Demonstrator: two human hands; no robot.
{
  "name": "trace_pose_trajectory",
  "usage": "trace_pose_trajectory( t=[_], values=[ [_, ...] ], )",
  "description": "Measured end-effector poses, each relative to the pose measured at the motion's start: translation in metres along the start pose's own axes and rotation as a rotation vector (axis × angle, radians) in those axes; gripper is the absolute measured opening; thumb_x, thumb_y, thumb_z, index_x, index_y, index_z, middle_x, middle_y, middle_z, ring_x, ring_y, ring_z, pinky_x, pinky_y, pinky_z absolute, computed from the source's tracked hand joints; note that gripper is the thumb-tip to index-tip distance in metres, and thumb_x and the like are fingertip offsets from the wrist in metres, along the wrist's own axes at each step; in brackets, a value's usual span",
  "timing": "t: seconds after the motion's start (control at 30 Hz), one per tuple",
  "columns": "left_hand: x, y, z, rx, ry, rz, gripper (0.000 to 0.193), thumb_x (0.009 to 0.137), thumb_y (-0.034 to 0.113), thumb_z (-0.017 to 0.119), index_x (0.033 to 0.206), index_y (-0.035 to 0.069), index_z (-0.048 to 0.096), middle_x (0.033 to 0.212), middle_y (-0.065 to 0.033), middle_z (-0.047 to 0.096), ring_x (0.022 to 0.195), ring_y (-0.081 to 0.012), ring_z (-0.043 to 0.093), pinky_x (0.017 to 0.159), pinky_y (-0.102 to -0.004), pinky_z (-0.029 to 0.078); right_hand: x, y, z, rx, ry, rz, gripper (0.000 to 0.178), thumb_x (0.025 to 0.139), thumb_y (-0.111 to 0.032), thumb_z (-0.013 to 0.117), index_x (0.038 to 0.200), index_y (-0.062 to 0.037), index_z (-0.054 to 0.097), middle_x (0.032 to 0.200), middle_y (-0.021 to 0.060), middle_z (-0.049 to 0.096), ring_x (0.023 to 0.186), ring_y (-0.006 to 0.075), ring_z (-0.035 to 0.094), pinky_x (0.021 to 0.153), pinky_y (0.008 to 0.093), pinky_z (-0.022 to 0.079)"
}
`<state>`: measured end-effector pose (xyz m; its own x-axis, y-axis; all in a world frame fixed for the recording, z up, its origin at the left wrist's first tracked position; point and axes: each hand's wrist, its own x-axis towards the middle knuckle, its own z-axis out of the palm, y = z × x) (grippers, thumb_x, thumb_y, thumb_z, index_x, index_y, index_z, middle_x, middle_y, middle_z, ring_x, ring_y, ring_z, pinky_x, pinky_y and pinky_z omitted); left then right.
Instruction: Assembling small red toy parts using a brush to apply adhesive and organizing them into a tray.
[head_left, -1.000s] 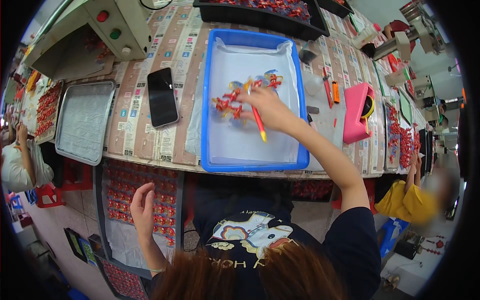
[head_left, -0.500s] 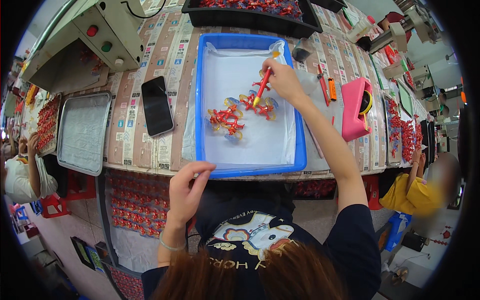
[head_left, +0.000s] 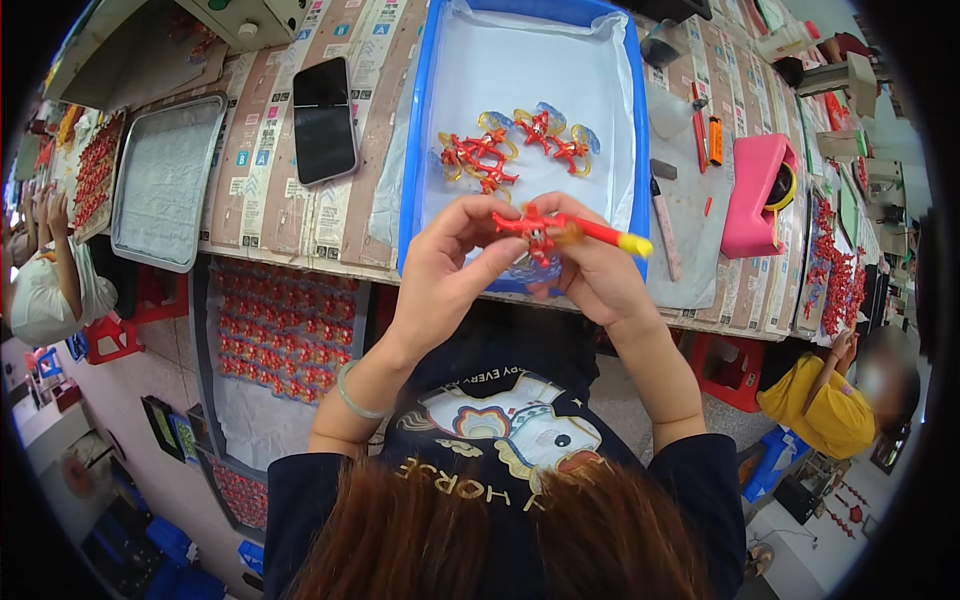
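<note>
Just over the near rim of the blue tray [head_left: 411, 190], both hands are close together. My left hand [head_left: 440, 265] pinches a small red plastic figure [head_left: 532, 232] with clear blue parts beneath it. My right hand [head_left: 605, 285] is closed on a red pen-like tool [head_left: 597, 232], whose yellow end points right. Its other end lies by the figure and is blurred, and the right fingers are against the figure's side. On the tray's white liner [head_left: 530, 60] lie several more red figures [head_left: 485, 160] with yellow and blue clear parts, in a loose cluster.
A black phone [head_left: 325, 120] and a metal tray [head_left: 165, 180] lie left of the blue tray. To its right are a pink tape dispenser [head_left: 752, 195], an orange cutter [head_left: 715, 140] and a cup [head_left: 664, 45]. Racked red figures [head_left: 280, 335] stand below left. Co-workers sit at both sides.
The right hand came back from the tray's far part with the red tool, turned so its yellow end points right. The left hand rose from the near edge, and a red figure is now between the hands.
</note>
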<state>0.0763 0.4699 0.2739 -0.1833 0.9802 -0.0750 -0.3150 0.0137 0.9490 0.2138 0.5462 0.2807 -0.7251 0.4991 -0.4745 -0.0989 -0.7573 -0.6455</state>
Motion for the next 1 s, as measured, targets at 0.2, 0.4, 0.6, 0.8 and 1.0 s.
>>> trace_pose_trajectory(
  t=[0.2, 0.4, 0.6, 0.8, 1.0],
  values=[
    [-0.007, -0.001, -0.001, -0.184, 0.06, -0.09, 0.018, 0.077, 0.001, 0.051, 0.094, -0.001, 0.046, 0.084, -0.0043, 0.053, 0.08, -0.0082, 0.05, 0.07, -0.0187, 0.04, -0.016, 0.007, 0.008, -0.222, 0.168, -0.433, 0.014, 0.082, -0.01, 0.043, 0.092, -0.0012, 0.043, 0.082, 0.0092, 0.053, 0.073, 0.0143, 0.054, 0.066, 0.0259, 0.044],
    [-0.011, 0.005, -0.003, -0.191, 0.073, 0.012, 0.017, 0.075, -0.002, 0.051, 0.092, -0.003, 0.047, 0.085, -0.0082, 0.054, 0.078, -0.0117, 0.054, 0.07, -0.0221, 0.043, -0.023, 0.014, 0.015, -0.417, 0.21, -0.708, 0.015, 0.074, 0.008, 0.049, 0.087, 0.0026, 0.043, 0.082, 0.0127, 0.054, 0.071, 0.0152, 0.056, 0.066, 0.0241, 0.047],
    [-0.018, 0.011, -0.001, -0.146, 0.111, 0.072, 0.016, 0.075, -0.001, 0.052, 0.091, -0.004, 0.048, 0.085, -0.0083, 0.054, 0.078, -0.0118, 0.053, 0.071, -0.0223, 0.044, -0.025, 0.013, 0.016, -0.343, 0.168, -0.692, 0.017, 0.074, 0.008, 0.049, 0.081, -0.0007, 0.036, 0.082, 0.0167, 0.055, 0.072, 0.017, 0.056, 0.066, 0.0249, 0.047],
    [-0.017, 0.011, -0.003, -0.256, 0.102, -0.016, 0.016, 0.076, 0.002, 0.051, 0.091, -0.003, 0.048, 0.084, -0.0078, 0.055, 0.078, -0.0116, 0.054, 0.071, -0.0221, 0.043, -0.031, 0.012, 0.027, -0.193, 0.113, -0.682, 0.019, 0.073, 0.008, 0.051, 0.081, -0.0013, 0.037, 0.082, 0.0169, 0.055, 0.073, 0.0176, 0.057, 0.068, 0.0261, 0.046],
    [-0.02, 0.016, -0.003, 0.463, -0.085, 0.16, 0.044, 0.073, 0.003, 0.054, 0.114, -0.001, 0.038, 0.111, -0.0078, 0.041, 0.094, -0.0134, 0.046, 0.075, -0.0223, 0.039, -0.022, 0.016, 0.014, -0.955, 0.169, -1.026, 0.023, 0.071, 0.006, 0.054, 0.088, -0.0001, 0.04, 0.084, 0.0144, 0.056, 0.078, 0.0174, 0.056, 0.069, 0.0256, 0.045]
  ],
)
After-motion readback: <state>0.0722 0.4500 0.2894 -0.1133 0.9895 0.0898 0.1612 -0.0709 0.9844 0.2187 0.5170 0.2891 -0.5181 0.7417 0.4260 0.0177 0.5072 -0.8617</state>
